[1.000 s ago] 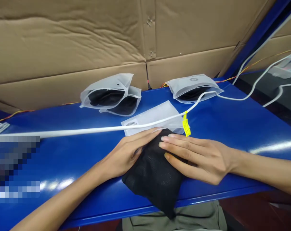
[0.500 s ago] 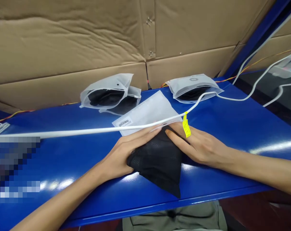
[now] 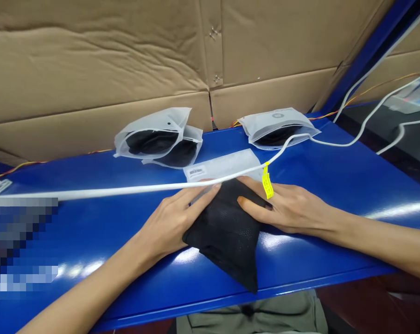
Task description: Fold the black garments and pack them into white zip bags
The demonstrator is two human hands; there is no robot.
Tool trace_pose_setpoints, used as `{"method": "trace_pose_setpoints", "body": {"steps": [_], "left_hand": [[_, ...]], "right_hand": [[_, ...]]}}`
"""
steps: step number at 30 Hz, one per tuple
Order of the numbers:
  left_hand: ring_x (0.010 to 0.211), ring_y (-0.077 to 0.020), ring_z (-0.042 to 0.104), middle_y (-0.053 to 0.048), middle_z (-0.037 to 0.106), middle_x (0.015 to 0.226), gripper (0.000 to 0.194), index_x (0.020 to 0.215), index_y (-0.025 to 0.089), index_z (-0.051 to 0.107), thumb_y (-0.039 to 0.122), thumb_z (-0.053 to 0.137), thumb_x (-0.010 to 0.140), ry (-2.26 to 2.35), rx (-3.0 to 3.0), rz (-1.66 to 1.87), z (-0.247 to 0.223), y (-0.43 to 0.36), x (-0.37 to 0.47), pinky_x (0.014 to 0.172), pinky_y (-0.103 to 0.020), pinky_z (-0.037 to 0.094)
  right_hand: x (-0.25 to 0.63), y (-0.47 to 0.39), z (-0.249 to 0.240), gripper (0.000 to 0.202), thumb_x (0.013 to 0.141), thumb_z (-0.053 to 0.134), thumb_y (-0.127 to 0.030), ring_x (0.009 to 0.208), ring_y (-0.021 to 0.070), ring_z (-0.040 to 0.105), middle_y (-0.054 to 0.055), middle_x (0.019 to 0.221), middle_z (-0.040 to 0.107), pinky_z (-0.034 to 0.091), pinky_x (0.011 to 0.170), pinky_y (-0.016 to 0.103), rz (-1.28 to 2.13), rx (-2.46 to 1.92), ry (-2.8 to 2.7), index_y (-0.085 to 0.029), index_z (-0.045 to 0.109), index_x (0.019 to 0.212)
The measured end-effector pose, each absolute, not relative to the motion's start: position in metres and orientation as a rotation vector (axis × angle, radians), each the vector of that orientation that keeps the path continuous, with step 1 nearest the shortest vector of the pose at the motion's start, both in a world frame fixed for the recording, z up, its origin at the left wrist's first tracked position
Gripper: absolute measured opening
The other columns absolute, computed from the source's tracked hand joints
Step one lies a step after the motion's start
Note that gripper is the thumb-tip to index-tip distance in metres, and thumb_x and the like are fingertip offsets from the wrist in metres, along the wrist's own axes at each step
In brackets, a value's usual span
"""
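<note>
Black cloth (image 3: pixel 227 232) front and centre, over the bench (image 3: pixel 300 260), caught between left hand (image 3: pixel 166 222) and right hand (image 3: pixel 296 206)! Touching both, no nearer to one than the other. Pointing lengthwise from the white bag (image 3: pixel 231 162) back toward the bench's near edge, with a slight slant to the right at the near corner. Just beyond the fingers: that bag, with a barcode label (image 3: pixel 196 171) on its left end. Hidden along the near side by cloth and hands, so no telling whether apart from the cloth or around its far end. Closed on the cloth's left side with the left fingers, thumb on top; pinching at the far right edge with the right, thumb on top again, fingertips out of sight. Strung across above: a white cord (image 3: pixel 109 190), with a yellow tag (image 3: pixel 267 185) in front of the right hand.
</note>
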State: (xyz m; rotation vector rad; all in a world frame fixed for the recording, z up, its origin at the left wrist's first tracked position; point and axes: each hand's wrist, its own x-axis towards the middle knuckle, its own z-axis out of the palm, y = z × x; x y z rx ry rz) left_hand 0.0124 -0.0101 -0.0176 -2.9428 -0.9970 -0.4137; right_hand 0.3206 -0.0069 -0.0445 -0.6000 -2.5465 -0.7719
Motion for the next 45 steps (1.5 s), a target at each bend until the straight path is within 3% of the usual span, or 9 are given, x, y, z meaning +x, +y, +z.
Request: {"method": "trace_pose_setpoints", "body": {"steps": [4,11,18,24,27,30,36,40,45], "left_hand": [[0.11,-0.0322,0.08,-0.021,0.068,0.146,0.03,0.122,0.014,0.07,0.026,0.062,0.096,-0.951,-2.87,-0.286,-0.013,-0.005,0.013,0.078,-0.036,0.069],[0.116,-0.0262,0.078,-0.014,0.077,0.133,0.033,0.138,0.017,0.059,0.017,0.038,0.112,-0.698,-2.788,-0.523,-0.019,0.001,0.012,0.095,-0.037,0.067],[0.126,-0.0225,0.075,-0.008,0.078,0.135,0.038,0.147,0.02,0.058,0.013,0.051,0.11,-0.628,-2.836,-0.704,-0.019,-0.006,0.019,0.117,-0.036,0.057],[0.136,-0.0215,0.069,-0.006,0.072,0.145,0.052,0.163,0.025,0.044,0.018,0.049,0.112,-0.812,-3.004,-0.746,-0.014,-0.009,0.026,0.119,-0.033,0.054],[0.135,-0.0215,0.069,-0.003,0.069,0.15,0.053,0.163,0.028,0.046,0.021,0.049,0.111,-0.96,-3.047,-0.713,-0.008,-0.014,0.03,0.121,-0.033,0.052],[0.138,-0.0207,0.067,-0.002,0.067,0.152,0.048,0.159,0.026,0.052,0.022,0.048,0.111,-1.029,-3.051,-0.676,-0.004,-0.017,0.032,0.123,-0.032,0.049],[0.138,-0.0194,0.067,-0.002,0.068,0.151,0.046,0.158,0.025,0.052,0.021,0.045,0.112,-0.983,-3.055,-0.643,-0.003,-0.017,0.031,0.124,-0.03,0.048],[0.142,-0.0164,0.063,-0.008,0.072,0.145,0.044,0.153,0.017,0.051,0.012,0.048,0.11,-0.725,-2.958,-0.694,-0.004,-0.018,0.029,0.127,-0.029,0.044],[0.138,-0.0198,0.067,-0.013,0.079,0.132,0.034,0.14,0.01,0.058,0.009,0.051,0.107,-0.502,-2.926,-0.664,-0.002,-0.022,0.028,0.126,-0.035,0.047]], "right_hand": [[0.322,-0.006,-0.045,0.048,0.096,0.05,0.001,0.061,0.0127,0.064,0.012,0.119,0.08,0.047,0.056,0.024,-0.83,-0.592,-2.529,-0.019,0.058,0.139],[0.329,-0.005,-0.045,0.053,0.095,0.052,0.003,0.079,0.0157,0.074,0.01,0.118,0.08,0.048,0.055,0.023,-0.783,-0.604,-2.545,-0.019,0.057,0.143],[0.334,-0.002,-0.046,0.05,0.1,0.044,0.004,0.092,0.0154,0.076,0.01,0.126,0.078,0.05,0.061,0.022,-0.7,-0.677,-2.53,-0.016,0.055,0.144],[0.334,-0.005,-0.052,0.059,0.101,0.04,0.002,0.093,0.0147,0.077,0.012,0.144,0.071,0.054,0.066,0.023,-0.563,-0.841,-2.519,-0.02,0.045,0.156],[0.334,-0.001,-0.052,0.061,0.105,0.039,-0.005,0.107,0.0206,0.076,0.013,0.143,0.069,0.06,0.074,0.027,-0.389,-0.815,-2.563,-0.022,0.035,0.163],[0.331,0.004,-0.046,0.057,0.104,0.048,-0.017,0.118,0.0273,0.071,0.019,0.135,0.069,0.063,0.082,0.035,-0.248,-0.76,-2.583,-0.014,0.037,0.16],[0.329,0.001,-0.038,0.038,0.101,0.055,-0.025,0.104,0.03,0.07,0.018,0.119,0.072,0.058,0.07,0.035,-0.293,-0.75,-2.689,-0.017,0.06,0.137],[0.333,0.001,-0.044,0.037,0.104,0.046,-0.013,0.101,0.0232,0.071,0.014,0.124,0.076,0.048,0.058,0.028,-0.389,-0.734,-2.667,-0.016,0.058,0.139],[0.333,0.001,-0.05,0.036,0.102,0.045,-0.001,0.084,0.0174,0.07,0.009,0.111,0.08,0.041,0.053,0.027,-0.523,-0.768,-2.537,-0.015,0.064,0.13]]}}
